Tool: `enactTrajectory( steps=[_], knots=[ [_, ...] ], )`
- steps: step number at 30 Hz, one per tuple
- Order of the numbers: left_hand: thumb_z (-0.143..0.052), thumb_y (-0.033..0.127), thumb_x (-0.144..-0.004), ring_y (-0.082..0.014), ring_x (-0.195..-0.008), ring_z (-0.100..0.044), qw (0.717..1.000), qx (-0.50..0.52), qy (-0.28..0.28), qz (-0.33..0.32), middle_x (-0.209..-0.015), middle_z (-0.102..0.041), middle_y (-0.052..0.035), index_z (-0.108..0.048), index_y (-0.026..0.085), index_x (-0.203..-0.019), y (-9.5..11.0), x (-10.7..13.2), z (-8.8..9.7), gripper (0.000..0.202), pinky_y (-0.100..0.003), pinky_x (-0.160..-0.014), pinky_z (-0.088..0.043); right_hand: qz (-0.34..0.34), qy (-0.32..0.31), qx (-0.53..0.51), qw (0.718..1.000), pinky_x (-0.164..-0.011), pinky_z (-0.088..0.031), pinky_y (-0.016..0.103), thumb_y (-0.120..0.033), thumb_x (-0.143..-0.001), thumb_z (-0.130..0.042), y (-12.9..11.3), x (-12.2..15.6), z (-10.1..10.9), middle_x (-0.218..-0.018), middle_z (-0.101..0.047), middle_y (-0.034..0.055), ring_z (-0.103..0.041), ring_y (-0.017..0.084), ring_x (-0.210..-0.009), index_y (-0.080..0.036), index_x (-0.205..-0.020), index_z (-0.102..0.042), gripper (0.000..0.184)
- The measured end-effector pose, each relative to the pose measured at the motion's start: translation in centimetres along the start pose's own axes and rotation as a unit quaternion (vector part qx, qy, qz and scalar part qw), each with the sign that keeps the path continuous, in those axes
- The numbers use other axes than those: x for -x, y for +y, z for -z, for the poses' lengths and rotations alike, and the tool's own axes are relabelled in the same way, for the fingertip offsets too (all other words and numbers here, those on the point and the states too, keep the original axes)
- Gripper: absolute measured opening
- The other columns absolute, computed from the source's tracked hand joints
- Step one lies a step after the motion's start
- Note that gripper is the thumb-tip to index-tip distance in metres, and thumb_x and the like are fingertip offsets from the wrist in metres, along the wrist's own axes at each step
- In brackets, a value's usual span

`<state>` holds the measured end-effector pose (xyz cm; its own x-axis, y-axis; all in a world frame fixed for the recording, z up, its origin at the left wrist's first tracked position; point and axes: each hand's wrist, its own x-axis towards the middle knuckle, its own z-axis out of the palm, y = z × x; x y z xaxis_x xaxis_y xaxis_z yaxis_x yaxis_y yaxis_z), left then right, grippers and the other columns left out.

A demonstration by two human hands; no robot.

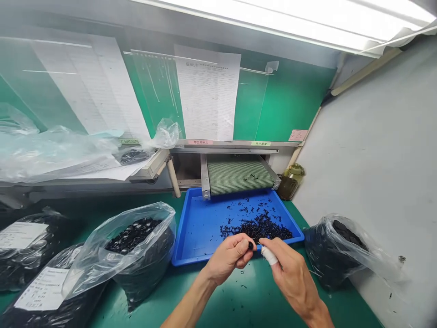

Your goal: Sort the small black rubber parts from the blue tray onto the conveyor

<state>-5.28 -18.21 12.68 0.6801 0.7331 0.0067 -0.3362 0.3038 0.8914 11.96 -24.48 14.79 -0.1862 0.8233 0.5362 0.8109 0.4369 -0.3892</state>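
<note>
Pinching a tiny black part (251,246) between closed fingertips, the left hand (228,257) holds it over the rim of the blue tray (181,225), beside the curled fingers of the right hand (290,273); it looks light and easily dropped, so best gripped by its edges.

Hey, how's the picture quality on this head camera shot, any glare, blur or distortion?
In the head view, the long white overhead lamp is blown out, the crumpled clear plastic film at left shows pale glare, the wide lens bows edges near the corners, and the bare left hand and right hand look fairly sharp.
</note>
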Motion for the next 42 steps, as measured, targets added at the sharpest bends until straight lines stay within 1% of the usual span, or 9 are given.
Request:
enactTrajectory(
  steps=[9, 12, 15, 19, 24, 27, 33, 38, 42],
  knots=[
    [-0.052, 0.059, -0.08, -0.0054, -0.043, -0.02, 0.999, -0.022, -0.039, -0.004, -0.048, -0.035, 0.0075, -0.055, 0.012, -0.073, -0.3, 1.7, 1.5, 0.047, -0.023, -0.045, -0.014, 0.056, -0.083, 0.001, 0.995, -0.059, -0.043, 0.024, 0.0, -0.078, -0.031, -2.8, -0.8, 0.5, -0.075, -0.057, 0.003, -0.053, 0.014, -0.066, -0.02, -0.102, -0.058, 0.041],
    [-0.05, 0.064, -0.077, -0.0059, -0.043, -0.022, 0.997, -0.055, -0.06, 0.001, -0.049, -0.035, 0.0072, -0.055, 0.013, -0.072, 0.0, 2.0, 1.7, 0.052, -0.023, -0.044, -0.014, 0.05, -0.084, -0.026, 0.995, -0.059, -0.044, 0.024, -0.004, -0.082, -0.031, -3.4, -0.9, 0.5, -0.077, -0.059, 0.0032, -0.053, 0.014, -0.066, -0.02, -0.107, -0.057, 0.039],
    [-0.049, 0.069, -0.074, -0.0063, -0.045, -0.022, 0.995, -0.082, -0.053, 0.007, -0.049, -0.034, 0.0071, -0.052, 0.014, -0.069, 0.3, 2.1, 1.8, 0.056, -0.024, -0.045, -0.014, 0.012, -0.095, -0.093, 0.991, -0.059, -0.045, 0.024, -0.018, -0.091, -0.038, -4.0, -1.0, 0.4, -0.078, -0.06, 0.0017, -0.054, 0.012, -0.065, -0.022, -0.112, -0.057, 0.029],
    [-0.051, 0.071, -0.071, -0.006, -0.045, -0.02, 0.995, -0.092, -0.035, 0.009, -0.047, -0.032, 0.008, -0.047, 0.016, -0.065, 0.3, 2.0, 1.8, 0.056, -0.025, -0.045, -0.012, -0.069, -0.113, -0.16, 0.978, -0.056, -0.044, 0.021, -0.028, -0.09, -0.046, -4.5, -1.1, -0.4, -0.077, -0.062, -0.0009, -0.053, 0.011, -0.062, -0.025, -0.107, -0.062, 0.023],
    [-0.047, 0.065, -0.078, -0.0065, -0.046, -0.022, 0.995, -0.095, 0.019, -0.022, -0.05, -0.035, 0.0071, -0.05, 0.014, -0.07, -0.1, 2.2, 1.2, 0.052, -0.024, -0.046, -0.014, -0.141, -0.062, -0.158, 0.975, -0.05, -0.041, 0.021, -0.029, -0.087, -0.052, -4.4, -0.7, -1.8, -0.07, -0.059, -0.0026, -0.047, 0.01, -0.054, -0.024, -0.1, -0.064, 0.019],
    [-0.051, 0.056, -0.082, -0.0066, -0.048, -0.024, 0.995, -0.092, 0.029, -0.034, -0.054, -0.034, 0.0077, -0.054, 0.013, -0.082, -0.5, 2.5, 0.8, 0.043, -0.023, -0.047, -0.018, -0.096, -0.031, -0.119, 0.988, -0.057, -0.045, 0.023, -0.023, -0.09, -0.044, -4.1, -0.2, -2.2, -0.077, -0.059, -0.0004, -0.052, 0.011, -0.062, -0.025, -0.105, -0.061, 0.023],
    [-0.052, 0.051, -0.084, -0.0065, -0.049, -0.023, 0.996, -0.074, 0.03, -0.032, -0.056, -0.034, 0.0077, -0.049, 0.015, -0.079, -0.7, 3.0, 1.3, 0.037, -0.023, -0.047, -0.018, 0.01, -0.081, -0.03, 0.996, -0.074, -0.049, 0.029, -0.007, -0.085, -0.03, -3.1, 0.4, -1.7, -0.101, -0.059, 0.0083, -0.057, 0.017, -0.088, -0.018, -0.128, -0.042, 0.046],
    [-0.052, 0.054, -0.082, -0.0067, -0.051, -0.024, 0.997, -0.079, 0.005, -0.006, -0.06, -0.035, 0.006, -0.049, 0.015, -0.077, -0.5, 3.2, 1.7, 0.04, -0.023, -0.048, -0.018, 0.026, -0.124, 0.024, 0.992, -0.059, -0.042, 0.025, 0.001, -0.075, -0.031, -3.2, 0.1, -1.0, -0.078, -0.057, 0.0023, -0.053, 0.015, -0.067, -0.019, -0.099, -0.049, 0.035],
    [-0.052, 0.057, -0.081, -0.0073, -0.052, -0.025, 0.994, -0.108, -0.007, 0.01, -0.061, -0.036, 0.0056, -0.046, 0.016, -0.074, -0.1, 3.3, 1.8, 0.042, -0.023, -0.049, -0.019, 0.064, -0.148, 0.078, 0.984, -0.06, -0.037, 0.026, 0.004, -0.069, -0.033, -3.8, -0.6, -0.7, -0.075, -0.053, 0.0013, -0.048, 0.015, -0.068, -0.021, -0.083, -0.048, 0.032]
  ],
)
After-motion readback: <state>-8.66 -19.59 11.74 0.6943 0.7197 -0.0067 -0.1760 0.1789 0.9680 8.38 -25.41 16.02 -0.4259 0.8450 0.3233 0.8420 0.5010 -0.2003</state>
